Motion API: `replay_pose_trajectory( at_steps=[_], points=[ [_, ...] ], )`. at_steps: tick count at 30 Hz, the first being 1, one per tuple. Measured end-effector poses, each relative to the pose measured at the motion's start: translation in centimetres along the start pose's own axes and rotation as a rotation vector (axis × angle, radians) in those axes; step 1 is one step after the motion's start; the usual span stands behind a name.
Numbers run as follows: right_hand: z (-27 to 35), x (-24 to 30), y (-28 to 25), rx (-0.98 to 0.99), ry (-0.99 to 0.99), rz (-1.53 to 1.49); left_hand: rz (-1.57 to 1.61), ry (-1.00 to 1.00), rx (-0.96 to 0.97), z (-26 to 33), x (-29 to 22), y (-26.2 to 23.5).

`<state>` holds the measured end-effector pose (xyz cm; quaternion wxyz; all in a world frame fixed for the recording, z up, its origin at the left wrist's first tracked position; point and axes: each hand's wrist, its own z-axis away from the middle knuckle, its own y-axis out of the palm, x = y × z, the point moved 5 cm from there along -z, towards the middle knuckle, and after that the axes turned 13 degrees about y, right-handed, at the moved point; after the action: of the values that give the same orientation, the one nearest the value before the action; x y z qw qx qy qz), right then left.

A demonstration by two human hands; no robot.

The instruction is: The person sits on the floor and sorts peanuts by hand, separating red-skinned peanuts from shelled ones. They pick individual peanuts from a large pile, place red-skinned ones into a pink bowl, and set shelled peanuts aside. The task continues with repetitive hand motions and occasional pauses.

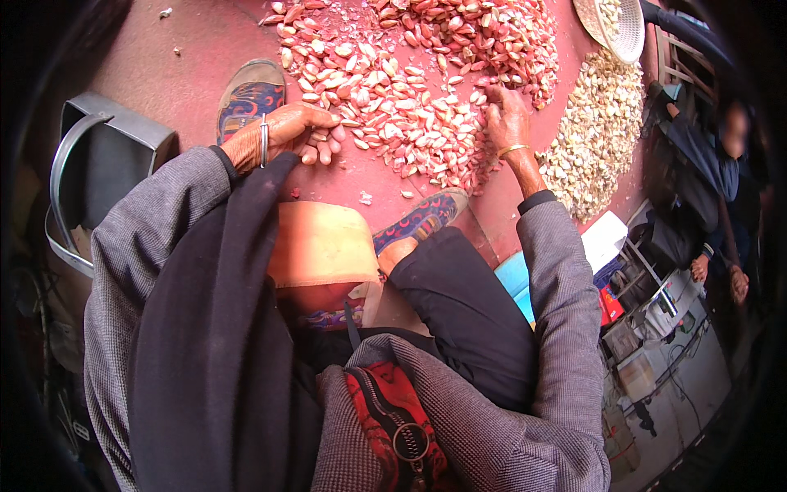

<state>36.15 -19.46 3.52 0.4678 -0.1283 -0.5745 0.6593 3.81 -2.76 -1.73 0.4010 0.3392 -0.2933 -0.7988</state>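
Observation:
A wide heap of pink-skinned cloves that look like garlic (402, 107) lies spread on the red floor in front of me. My left hand (302, 134) hovers at the heap's near left edge, its fingers curled in and the thumb pressed toward them; whatever they hold is hidden. At the heap's right side, my right hand (509, 123) is bent over the cloves with its fingers drawn together. Its fingertips are partly hidden, so any clove in them cannot be made out. Further right lies a second pile of paler, cream-coloured cloves (598, 131).
A pale woven basket (616, 33) with cloves stands at the far right. My two patterned shoes (254, 100) flank the near floor. To the left is a grey metal container with a curved handle (123, 123). Another person (705, 180) is at the right, beside assorted clutter.

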Motion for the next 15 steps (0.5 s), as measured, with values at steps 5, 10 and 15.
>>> replay_pose_trajectory(
  at_steps=[5,10,15],
  points=[
    [-0.2,-0.2,0.0,0.055,0.003,0.044,-0.019,0.010,-0.019,0.0,0.0,0.0],
    [-0.9,-0.1,-0.5,-0.061,0.022,-0.080,-0.030,0.016,-0.020,0.0,-0.1,0.1],
    [-0.7,0.3,0.4,-0.055,-0.058,-0.039,-0.046,0.026,-0.021,0.1,-0.2,0.2]
  ],
)
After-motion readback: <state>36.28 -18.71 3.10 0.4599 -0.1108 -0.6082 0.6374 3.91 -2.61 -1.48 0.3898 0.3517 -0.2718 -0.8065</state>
